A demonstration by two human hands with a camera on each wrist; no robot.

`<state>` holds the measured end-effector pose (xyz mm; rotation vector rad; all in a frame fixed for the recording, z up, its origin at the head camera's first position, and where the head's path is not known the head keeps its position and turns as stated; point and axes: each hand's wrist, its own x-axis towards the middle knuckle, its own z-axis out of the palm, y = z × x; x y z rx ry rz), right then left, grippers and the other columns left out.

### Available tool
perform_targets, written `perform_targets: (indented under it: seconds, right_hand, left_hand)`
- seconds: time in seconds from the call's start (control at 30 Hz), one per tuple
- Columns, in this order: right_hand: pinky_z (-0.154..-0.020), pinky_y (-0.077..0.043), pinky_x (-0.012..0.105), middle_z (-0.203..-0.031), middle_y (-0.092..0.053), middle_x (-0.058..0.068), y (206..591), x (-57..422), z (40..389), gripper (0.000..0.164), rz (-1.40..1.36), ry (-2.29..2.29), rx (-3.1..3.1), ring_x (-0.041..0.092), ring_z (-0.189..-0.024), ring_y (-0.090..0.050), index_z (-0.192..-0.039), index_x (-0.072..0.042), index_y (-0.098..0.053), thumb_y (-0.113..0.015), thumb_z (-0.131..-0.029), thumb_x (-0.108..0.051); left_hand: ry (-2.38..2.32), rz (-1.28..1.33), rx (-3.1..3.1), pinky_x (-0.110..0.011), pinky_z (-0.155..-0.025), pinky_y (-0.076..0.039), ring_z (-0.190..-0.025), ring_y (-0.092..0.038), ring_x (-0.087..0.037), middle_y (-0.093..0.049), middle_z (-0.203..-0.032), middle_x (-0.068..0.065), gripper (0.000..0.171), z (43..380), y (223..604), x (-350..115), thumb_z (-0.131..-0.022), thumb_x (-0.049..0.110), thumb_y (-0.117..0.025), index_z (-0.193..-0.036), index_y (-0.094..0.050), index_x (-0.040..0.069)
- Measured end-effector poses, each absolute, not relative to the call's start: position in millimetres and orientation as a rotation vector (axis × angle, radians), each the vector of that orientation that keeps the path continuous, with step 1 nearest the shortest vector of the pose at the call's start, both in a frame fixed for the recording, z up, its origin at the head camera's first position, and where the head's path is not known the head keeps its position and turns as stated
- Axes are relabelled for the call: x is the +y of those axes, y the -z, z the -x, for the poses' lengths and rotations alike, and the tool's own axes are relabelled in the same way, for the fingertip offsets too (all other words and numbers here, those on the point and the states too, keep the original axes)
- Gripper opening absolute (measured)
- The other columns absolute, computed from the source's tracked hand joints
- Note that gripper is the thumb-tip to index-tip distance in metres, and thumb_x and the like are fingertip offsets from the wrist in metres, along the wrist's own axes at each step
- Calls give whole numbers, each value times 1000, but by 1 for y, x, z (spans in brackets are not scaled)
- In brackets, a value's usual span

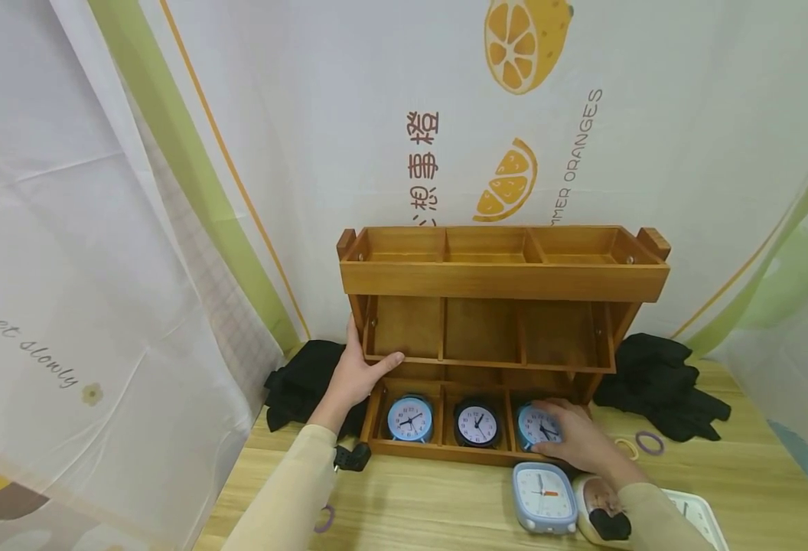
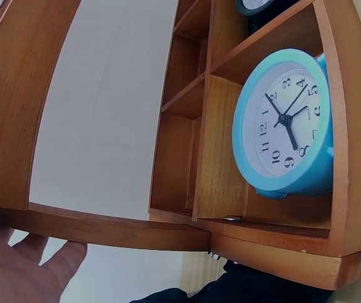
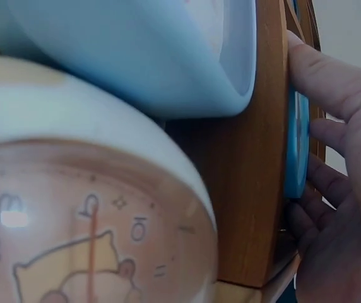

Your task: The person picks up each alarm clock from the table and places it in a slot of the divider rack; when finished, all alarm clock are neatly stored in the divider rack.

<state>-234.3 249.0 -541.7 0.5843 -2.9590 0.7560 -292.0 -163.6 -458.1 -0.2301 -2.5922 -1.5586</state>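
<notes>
three clocks [image 1: 476,425] in one rack [image 1: 503,282]; left grip [image 1: 357,376] clasps it, right grip [image 1: 581,439] apparently pinches one blue clock [image 1: 533,425].

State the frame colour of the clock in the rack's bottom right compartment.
Blue; the clock shows best in the head view.

The head camera looks forward and down from above, far enough back to fit the whole wooden rack [image 1: 504,282]. The left wrist camera sits close and sees the rack turned sideways; it and the head camera both see the left blue clock [image 2: 284,123]. The right wrist camera looks along the rack's front, very near the round clock [image 3: 92,221], which the head camera sees too.
</notes>
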Motion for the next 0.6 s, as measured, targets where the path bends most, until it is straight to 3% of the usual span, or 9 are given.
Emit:
perform_targets:
  seconds: [0.43, 0.6]
  right_hand:
    - [-101, -43, 69, -141, -58, 28, 541, 249, 232, 74, -601, -779, -2978, 54, -126, -54, -139, -1, -64, -91, -80, -36]
    - [-98, -43, 74, -146, -54, 30, 539, 253, 227, 83, -682, -856, -2883, 58, -127, -52, -141, -2, -64, -94, -75, -43]
  left_hand:
    - [1553, 217, -2605, -61, -121, -28, -155, -27, -37, -14, -174, -8, 124, 290, 457, -163, -89, 56, -79, -166, 16, 33]
    - [1551, 216, -2608, -61, -121, -28, -155, -28, -37, -14, -174, -7, 124, 289, 456, -164, -89, 56, -79, -166, 16, 35]
